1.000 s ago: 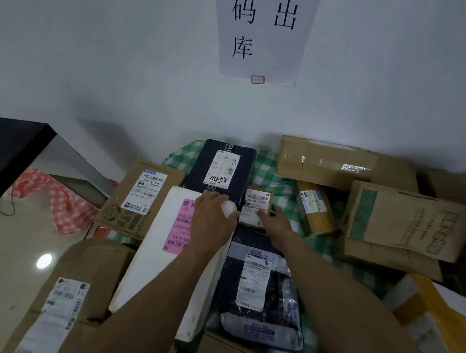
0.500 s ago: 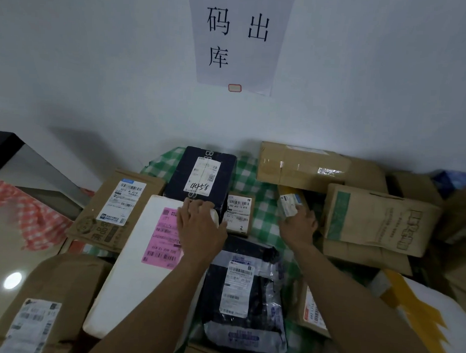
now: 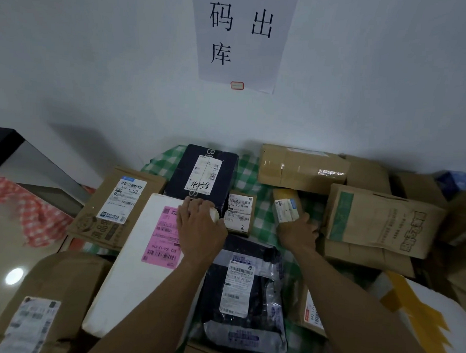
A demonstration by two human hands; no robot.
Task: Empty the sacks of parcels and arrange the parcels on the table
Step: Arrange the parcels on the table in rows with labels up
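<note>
On checked cloth, right grip round tan, white-labelled parcel — left grip clutching white object.

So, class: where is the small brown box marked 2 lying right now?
The small brown box lies mid-table in the head view, on the green checked cloth, just right of the left hand and the dark box marked 4458.

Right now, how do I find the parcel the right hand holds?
Find the paper sign on the wall, then drop to the green checked cloth below. The small parcel there, gripped by the right hand, is narrow and yellowish, unlike its big brown neighbours.
</note>
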